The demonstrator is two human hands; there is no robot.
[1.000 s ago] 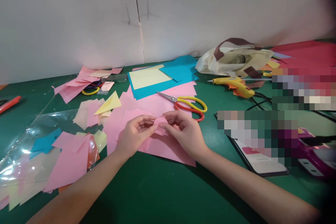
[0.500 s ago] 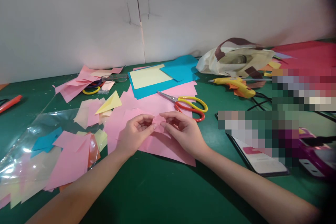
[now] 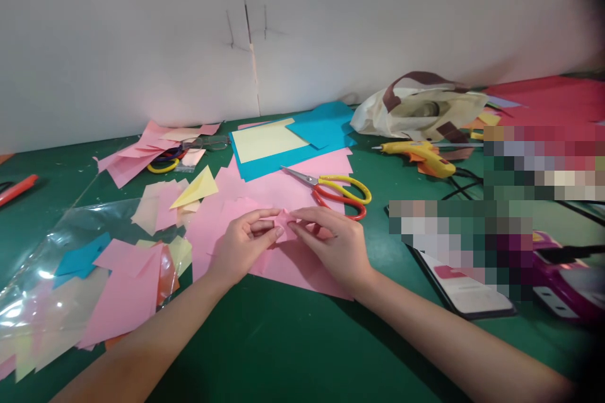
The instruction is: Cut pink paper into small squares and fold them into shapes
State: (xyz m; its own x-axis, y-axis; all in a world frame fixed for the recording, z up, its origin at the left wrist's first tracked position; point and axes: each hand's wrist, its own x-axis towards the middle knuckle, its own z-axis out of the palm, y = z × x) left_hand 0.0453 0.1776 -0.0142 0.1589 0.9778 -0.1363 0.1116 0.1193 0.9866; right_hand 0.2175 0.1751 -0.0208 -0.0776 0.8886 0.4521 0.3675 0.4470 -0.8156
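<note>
Between my two hands is a small folded piece of pink paper [image 3: 284, 221]. My left hand [image 3: 246, 242] pinches its left side with thumb and fingers, while my right hand [image 3: 333, 239] grips the right side the same way. Larger pink sheets [image 3: 302, 271] lie on the green table under both hands. Just beyond my right hand rest scissors [image 3: 309, 181] with one yellow and one red handle, their blades pointing to the far left. A blue sheet [image 3: 265, 167] and a pale yellow sheet [image 3: 265, 138] are stacked behind them.
Loose paper pieces and a clear plastic bag [image 3: 38, 264] spread over the left. A yellow glue gun [image 3: 420, 156], a cloth bag [image 3: 373, 114] and a phone [image 3: 482, 302] are on the right. Spectacles [image 3: 215, 143] lie at the back left, before a white wall [image 3: 118, 38].
The pink paper has turned between my fingers and shows a narrower, pointed shape. My right fingers have shifted on it. The view has moved slightly.
</note>
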